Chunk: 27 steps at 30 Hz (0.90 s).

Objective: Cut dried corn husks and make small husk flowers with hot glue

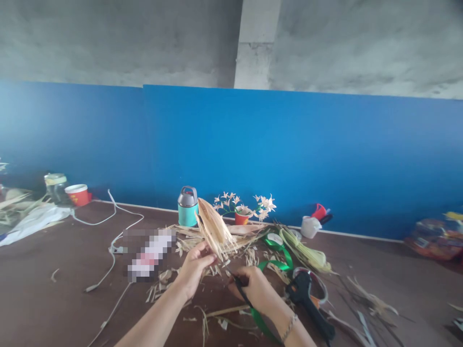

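Note:
My left hand [194, 269] pinches the lower end of a dried corn husk [212, 227], which stands up tall with frayed strips at its right side. Closed round a pair of dark-handled scissors [239, 288] is my right hand [257, 290], just right of the husk's base. The blades point up and left toward the husk; whether they touch it I cannot tell. Husk scraps [162, 284] lie scattered beneath both hands. A green ribbon [280, 265] curls beyond my right hand, and a black glue gun [309, 303] lies to its right.
Behind the husk stand a turquoise food jar [187, 215] and a red cup [241, 219] with husk flowers [265, 208]. A bundle of pale green husk strips [307, 253] lies to the right, near a white cup [310, 227]. White cables [115, 241] run across the left side. A blue partition [289, 144] borders the table.

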### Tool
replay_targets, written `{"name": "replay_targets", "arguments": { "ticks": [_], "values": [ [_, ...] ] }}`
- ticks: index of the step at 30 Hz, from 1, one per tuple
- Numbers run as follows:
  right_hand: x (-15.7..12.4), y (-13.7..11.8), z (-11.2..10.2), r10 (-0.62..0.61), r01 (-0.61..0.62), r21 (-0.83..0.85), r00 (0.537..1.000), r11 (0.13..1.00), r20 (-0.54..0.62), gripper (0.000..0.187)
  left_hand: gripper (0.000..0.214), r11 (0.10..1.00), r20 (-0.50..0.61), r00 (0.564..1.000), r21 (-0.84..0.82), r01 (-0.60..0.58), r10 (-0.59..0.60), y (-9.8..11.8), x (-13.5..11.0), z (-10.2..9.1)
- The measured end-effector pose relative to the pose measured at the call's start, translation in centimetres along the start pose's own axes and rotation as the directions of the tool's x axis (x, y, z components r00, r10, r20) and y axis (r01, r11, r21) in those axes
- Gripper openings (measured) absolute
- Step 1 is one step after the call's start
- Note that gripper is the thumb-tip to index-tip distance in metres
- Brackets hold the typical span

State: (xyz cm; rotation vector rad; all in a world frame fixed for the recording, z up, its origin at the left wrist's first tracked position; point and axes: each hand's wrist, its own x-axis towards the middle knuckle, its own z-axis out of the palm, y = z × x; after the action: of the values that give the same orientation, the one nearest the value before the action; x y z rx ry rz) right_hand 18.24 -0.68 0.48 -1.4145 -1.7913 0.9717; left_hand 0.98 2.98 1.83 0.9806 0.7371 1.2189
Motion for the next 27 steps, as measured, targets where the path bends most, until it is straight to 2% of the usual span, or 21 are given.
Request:
{"name": "replay_targets", "arguments": {
  "ticks": [6,15,20,27],
  "values": [
    [-0.02,-0.15,0.0,0.009,-0.009,0.0,1.0,1.0,-0.021,0.01,0.027,1.0,-0.019,1.0,-0.016,-0.003,0.003,-0.05,-0.03,-0.02],
    [0.03,-0.35,0.08,0.04,-0.04,0.014,0.999,0.999,-0.033,0.011,0.027,0.997,0.019,1.0,-0.081,0.007,-0.006,-0.53,0.18,-0.3],
    [0.12,-0.23,0.34,-0.005,0.006,0.01,0.999,1.0,-0.052,0.012,0.023,0.995,0.033,0.999,-0.094,0.028,-0.025,-0.65,0.04,-0.21],
    [-0.01,-0.37,0.21,-0.004,0.005,0.005,0.998,1.0,-0.056,0.012,0.022,0.993,0.035,0.999,-0.112,0.022,-0.018,-0.88,0.14,-0.44]
  ]
}}
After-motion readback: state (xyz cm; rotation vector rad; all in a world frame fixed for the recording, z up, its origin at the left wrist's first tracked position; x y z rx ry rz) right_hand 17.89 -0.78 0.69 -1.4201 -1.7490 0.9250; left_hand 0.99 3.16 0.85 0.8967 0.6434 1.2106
